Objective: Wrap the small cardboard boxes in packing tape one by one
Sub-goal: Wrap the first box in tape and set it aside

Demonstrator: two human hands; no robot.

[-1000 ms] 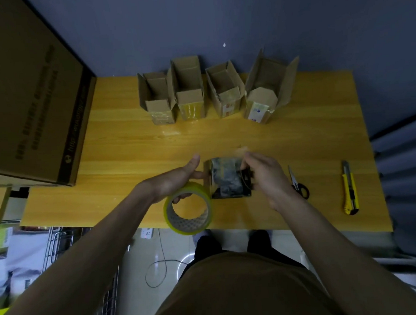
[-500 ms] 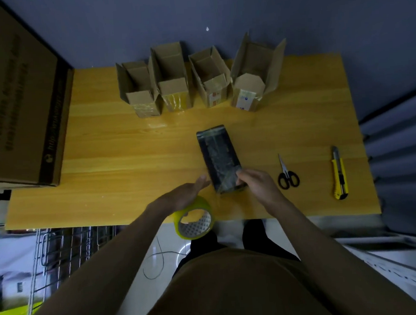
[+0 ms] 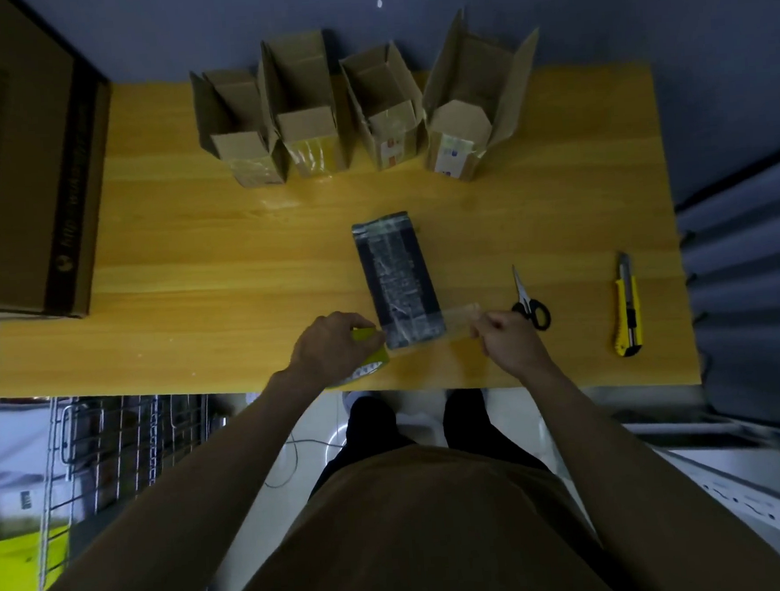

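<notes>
Head view: left hand (image 3: 332,351) grips the tape roll (image 3: 368,359), right hand (image 3: 503,341) pinches the tape end (image 3: 460,320) stretched across the dark box (image 3: 398,281). Next, probably press down and cut.

1. Tape roll (image 3: 368,358): mostly hidden under the left hand (image 3: 332,350); only a yellow-green sliver and part of the core show.
2. Big carton (image 3: 19,158): cut off by the top and left edges; its side print is too blurred to read.
3. Right hand (image 3: 505,340): fingers curled under, tips hidden; the clear tape strip (image 3: 460,320) it pinches is faint and its edges are hard to trace.
4. Labels on the open boxes (image 3: 452,154): too small to read.
5. Dark box (image 3: 398,278): near end partly covered by the tape strip.
</notes>
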